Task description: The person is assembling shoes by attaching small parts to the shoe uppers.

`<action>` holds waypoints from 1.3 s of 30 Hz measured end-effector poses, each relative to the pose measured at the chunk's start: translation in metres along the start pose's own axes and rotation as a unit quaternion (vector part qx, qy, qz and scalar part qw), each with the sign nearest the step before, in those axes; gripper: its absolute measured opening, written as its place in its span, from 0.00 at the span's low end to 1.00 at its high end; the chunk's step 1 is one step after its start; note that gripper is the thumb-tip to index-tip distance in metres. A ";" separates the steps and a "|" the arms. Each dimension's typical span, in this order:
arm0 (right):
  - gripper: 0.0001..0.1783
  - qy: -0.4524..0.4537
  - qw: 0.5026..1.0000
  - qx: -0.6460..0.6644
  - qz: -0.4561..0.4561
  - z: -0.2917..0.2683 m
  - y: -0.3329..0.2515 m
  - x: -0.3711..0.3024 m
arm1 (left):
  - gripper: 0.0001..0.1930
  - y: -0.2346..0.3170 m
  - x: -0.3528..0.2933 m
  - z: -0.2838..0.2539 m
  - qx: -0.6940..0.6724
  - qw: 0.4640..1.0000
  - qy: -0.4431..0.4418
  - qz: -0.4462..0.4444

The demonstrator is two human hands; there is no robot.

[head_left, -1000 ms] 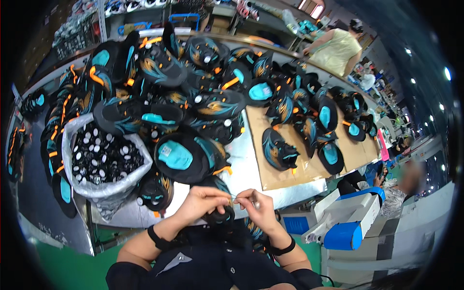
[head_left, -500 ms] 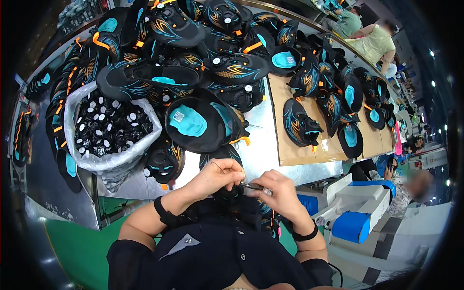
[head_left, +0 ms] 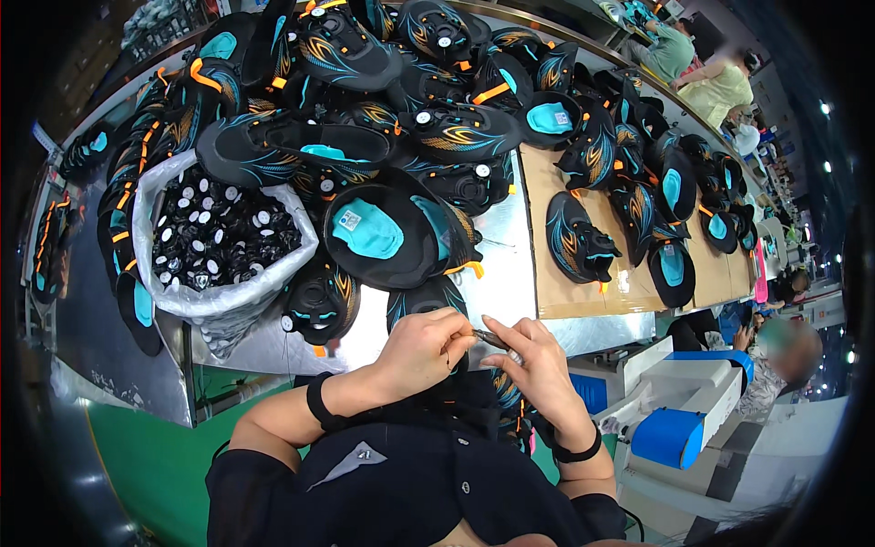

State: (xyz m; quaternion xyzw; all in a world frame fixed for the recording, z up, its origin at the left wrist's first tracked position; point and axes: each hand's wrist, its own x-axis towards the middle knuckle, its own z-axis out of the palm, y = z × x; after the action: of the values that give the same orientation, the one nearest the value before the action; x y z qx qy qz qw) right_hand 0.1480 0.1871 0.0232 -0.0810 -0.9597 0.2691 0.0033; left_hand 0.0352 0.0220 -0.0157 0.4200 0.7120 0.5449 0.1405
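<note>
Close in front of my body, my left hand [head_left: 427,349] is closed in a pinch, its thumb and fingertips together. What they pinch is too small to make out. Right beside it, my right hand [head_left: 536,365] grips a small metal hand tool [head_left: 492,339], snips or pliers by its look. The tool's tip reaches my left fingertips. Just beyond both hands lies a black shoe [head_left: 427,299], partly covered by them. A larger black shoe with a turquoise insole [head_left: 369,230] rests behind it on the metal table [head_left: 497,260].
To the left stands a plastic-lined bag [head_left: 228,296] full of small black parts with white discs. Black shoes with orange straps [head_left: 355,55] are heaped at the back. More shoes [head_left: 579,242] lie on cardboard [head_left: 547,292]. A white-and-blue machine [head_left: 670,438] is at right; other people sit beyond.
My left hand has turned so more of its back shows, and its fingers have come up to the tool's tip. The whole view has shifted slightly. A dark strand at my left hand no longer shows.
</note>
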 end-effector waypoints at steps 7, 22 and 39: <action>0.09 0.117 0.990 -0.051 -0.063 0.020 0.028 0.005 | 0.10 -0.010 0.008 -0.017 -0.385 0.870 -0.183 -0.250; 0.25 0.378 0.912 -0.156 -0.034 -0.037 0.161 0.013 | 0.09 0.103 0.085 -0.114 -0.332 0.927 0.141 0.100; 0.19 0.402 0.892 0.207 0.017 -0.077 0.170 0.144 | 0.41 -0.009 0.034 0.017 0.320 0.910 -0.213 0.156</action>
State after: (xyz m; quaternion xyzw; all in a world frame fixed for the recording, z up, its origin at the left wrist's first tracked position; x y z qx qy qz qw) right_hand 0.0356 0.3925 -0.0047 -0.1963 -0.7973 0.4061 0.4011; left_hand 0.0221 0.0584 -0.0212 0.6545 0.7265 0.2003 0.0600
